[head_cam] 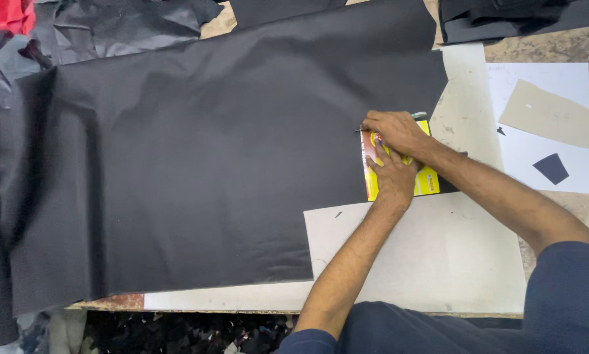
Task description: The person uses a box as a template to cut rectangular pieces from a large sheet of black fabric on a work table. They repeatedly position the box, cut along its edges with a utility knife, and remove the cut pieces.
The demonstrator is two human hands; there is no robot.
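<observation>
- The left hand (394,176) lies flat, fingers spread open, pressing a yellow card template (428,178) onto the right edge of a large sheet of black leather (209,164).
- The right hand (394,131) is closed round a slim tool, a pen or a blade; only its tip shows at the template's top left corner, so which one I cannot tell.
- The step in hand looks like tracing or cutting round the template's outline, begun at that upper corner.
- The next move would call for the left hand to hold the template still while the tool follows its edge closely.
- The leather covers most of the worktop (465,98), and overlaps a pale grey board (438,255) in front of the person.
- To the right, well apart, a tan card pattern (553,115) and a small black cut piece (551,168) lie on white paper (569,78).
</observation>
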